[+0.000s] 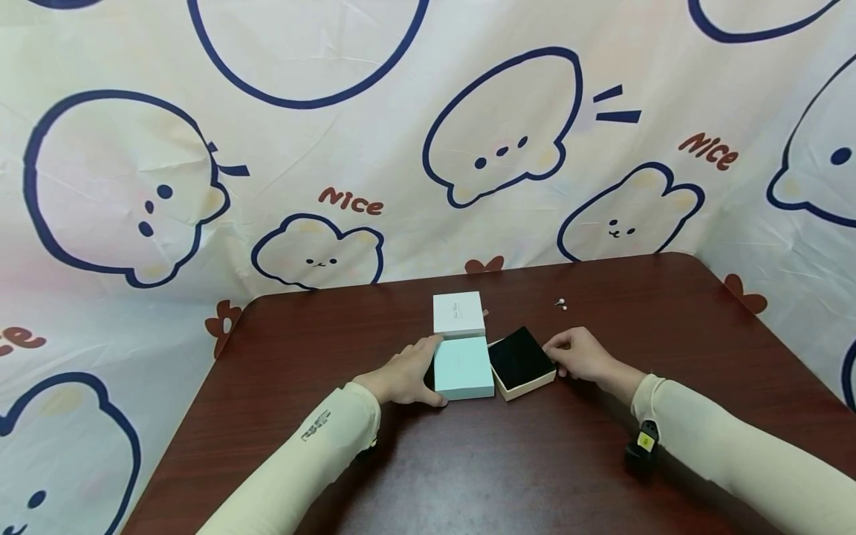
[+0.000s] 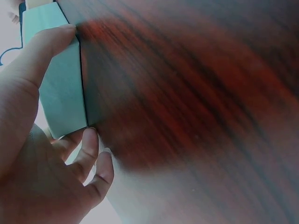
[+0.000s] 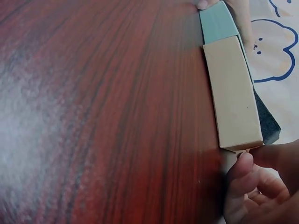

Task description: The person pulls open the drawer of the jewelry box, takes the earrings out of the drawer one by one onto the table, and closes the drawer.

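My left hand [image 1: 404,371] spans the left side of a teal box [image 1: 463,368], thumb at its near corner and fingers at the far one. In the left wrist view the thumb [image 2: 51,44] lies against the box's side, with the fingertips around its end. Against that box's right side stands a cream box [image 1: 530,386], turned at an angle, with a black pad [image 1: 521,358] filling its top. At its right end my right hand [image 1: 582,355] pinches with thumb and forefinger; the right wrist view shows a small tab at the thumb tip. Part of the pad rises behind the cream wall.
A white box [image 1: 458,313] with small grey print stands directly behind the teal one. Small shiny pieces, like earrings [image 1: 560,303], lie at the back right of the dark wooden table [image 1: 414,475]. A patterned cloth [image 1: 401,148] hangs behind the table's far edge.
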Demonstrator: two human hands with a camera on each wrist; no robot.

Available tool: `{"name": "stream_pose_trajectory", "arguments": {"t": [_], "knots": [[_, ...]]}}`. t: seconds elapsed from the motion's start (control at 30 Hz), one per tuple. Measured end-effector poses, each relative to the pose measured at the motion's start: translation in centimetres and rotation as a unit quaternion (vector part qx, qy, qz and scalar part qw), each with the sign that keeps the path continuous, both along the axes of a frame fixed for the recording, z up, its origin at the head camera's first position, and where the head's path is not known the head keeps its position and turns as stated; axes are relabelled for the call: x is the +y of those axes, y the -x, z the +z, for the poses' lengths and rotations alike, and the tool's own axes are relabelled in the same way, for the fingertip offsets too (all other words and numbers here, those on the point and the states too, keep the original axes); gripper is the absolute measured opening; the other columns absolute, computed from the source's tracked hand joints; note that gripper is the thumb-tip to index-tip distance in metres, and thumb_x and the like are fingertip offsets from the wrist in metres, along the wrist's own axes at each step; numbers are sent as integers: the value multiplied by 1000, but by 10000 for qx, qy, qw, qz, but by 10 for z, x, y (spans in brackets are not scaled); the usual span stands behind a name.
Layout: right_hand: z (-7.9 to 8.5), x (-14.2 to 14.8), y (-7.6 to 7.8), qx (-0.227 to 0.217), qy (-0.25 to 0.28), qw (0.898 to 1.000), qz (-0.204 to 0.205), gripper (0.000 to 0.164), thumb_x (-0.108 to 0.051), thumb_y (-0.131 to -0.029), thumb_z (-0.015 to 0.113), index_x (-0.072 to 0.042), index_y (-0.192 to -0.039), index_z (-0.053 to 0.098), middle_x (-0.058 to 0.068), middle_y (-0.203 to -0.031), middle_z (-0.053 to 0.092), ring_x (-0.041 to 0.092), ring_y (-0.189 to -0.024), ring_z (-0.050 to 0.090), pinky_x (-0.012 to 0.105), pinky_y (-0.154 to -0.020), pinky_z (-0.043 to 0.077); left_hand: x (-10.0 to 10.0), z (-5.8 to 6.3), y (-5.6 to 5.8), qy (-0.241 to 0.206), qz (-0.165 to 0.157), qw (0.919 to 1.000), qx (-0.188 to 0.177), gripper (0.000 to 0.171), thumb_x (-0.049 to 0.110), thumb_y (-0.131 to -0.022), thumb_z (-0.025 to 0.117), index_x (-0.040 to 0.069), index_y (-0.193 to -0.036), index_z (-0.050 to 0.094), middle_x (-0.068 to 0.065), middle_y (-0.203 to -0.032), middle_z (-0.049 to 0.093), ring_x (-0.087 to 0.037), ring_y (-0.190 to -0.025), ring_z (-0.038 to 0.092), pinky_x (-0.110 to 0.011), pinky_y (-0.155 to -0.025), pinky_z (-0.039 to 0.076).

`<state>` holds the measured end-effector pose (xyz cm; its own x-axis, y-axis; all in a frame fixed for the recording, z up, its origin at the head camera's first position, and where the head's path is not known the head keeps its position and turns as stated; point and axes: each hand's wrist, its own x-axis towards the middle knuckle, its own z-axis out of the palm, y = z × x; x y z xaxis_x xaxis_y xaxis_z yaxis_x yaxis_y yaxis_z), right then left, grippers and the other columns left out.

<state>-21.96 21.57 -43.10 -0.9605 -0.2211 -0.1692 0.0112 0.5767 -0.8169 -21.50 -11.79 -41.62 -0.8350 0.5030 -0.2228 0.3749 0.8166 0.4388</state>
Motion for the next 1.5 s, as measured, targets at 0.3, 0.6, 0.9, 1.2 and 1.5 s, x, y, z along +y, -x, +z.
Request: {"name": "stream_pose_trajectory", "arguments": {"t": [0.3, 0.6, 0.9, 1.2, 1.5], "knots": [[3, 0, -2, -339, 241, 9991, -30, 29, -6, -103, 53, 11, -123, 66, -1, -70, 63, 7, -56, 56, 24, -52, 47, 1, 0, 1, 10, -6, 10000, 11, 111, 38, -77, 88, 9, -160, 19, -14, -158, 37, -37, -141, 41, -56, -115, 35], [-4, -2, -3, -402, 570, 9974, -201, 32, -8, -103, 53, 14, -124, 63, -3, -63, 60, 7, -56, 57, 23, -52, 49, 2, 1, 1, 28, -16, 10000, 10, 111, 38, -77, 88, 9, -160, 19, -13, -158, 37, -37, -141, 41, -56, -115, 35], [-8, -6, -4, -490, 929, 9937, -382, 31, -7, -103, 52, 15, -123, 63, 0, -71, 63, 6, -58, 59, 22, -54, 53, 2, 1, 0, -5, 13, 10000, -37, 112, 38, -77, 88, 9, -160, 19, -14, -159, 36, -37, -143, 39, -56, -116, 34], [-8, -9, -5, -523, 1238, 9892, -580, 31, -6, -102, 53, 15, -122, 62, 1, -81, 65, 5, -59, 61, 22, -55, 55, 2, 0, 1, 22, 16, 10000, -40, 112, 39, -77, 88, 9, -161, 18, -14, -161, 34, -38, -145, 37, -57, -117, 33], [-7, -15, -8, -669, 1503, 9844, -627, 31, -5, -102, 53, 17, -122, 60, 0, -81, 63, 5, -59, 62, 22, -56, 56, 1, 2, 0, 15, 52, 9999, -98, 112, 38, -78, 87, 9, -161, 18, -14, -163, 31, -39, -147, 34, -57, -118, 31]]}}
